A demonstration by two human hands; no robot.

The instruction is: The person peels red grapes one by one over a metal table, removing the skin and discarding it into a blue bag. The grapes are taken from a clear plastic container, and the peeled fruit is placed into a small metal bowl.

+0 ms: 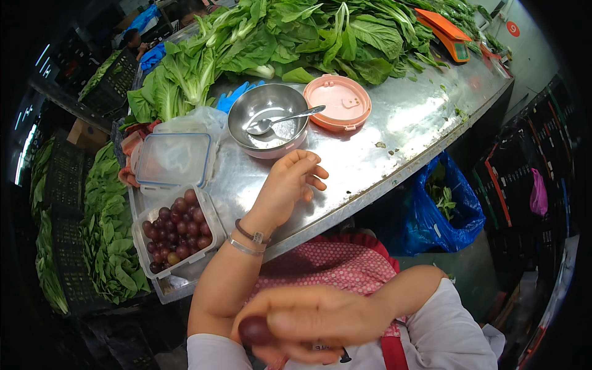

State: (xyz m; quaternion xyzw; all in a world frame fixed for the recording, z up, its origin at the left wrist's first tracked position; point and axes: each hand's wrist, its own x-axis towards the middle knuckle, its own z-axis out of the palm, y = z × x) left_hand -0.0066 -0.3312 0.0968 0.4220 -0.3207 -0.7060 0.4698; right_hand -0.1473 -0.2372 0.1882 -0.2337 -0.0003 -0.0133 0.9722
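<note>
My right hand [319,319], blurred and close to the camera, holds a dark red grape [255,330] between thumb and fingers. Over the metal table in front of the bowl is my left hand [296,178], its fingers loosely curled and apart, with nothing visible in them. Left of it, many red grapes [180,227] fill a clear plastic food box [214,213]. The box's blue-sealed lid [173,159] lies just behind. A pink-based steel bowl [236,120] holds a metal spoon [286,120]. Right of the bowl rests a pink round lid [340,99].
Leafy greens [277,41] are heaped at the back of the metal table [370,152], near an orange scale [446,34]. A blue plastic bag [462,217] hangs open below the right edge. Crates of greens [111,240] stand left. People [134,41] are in the background.
</note>
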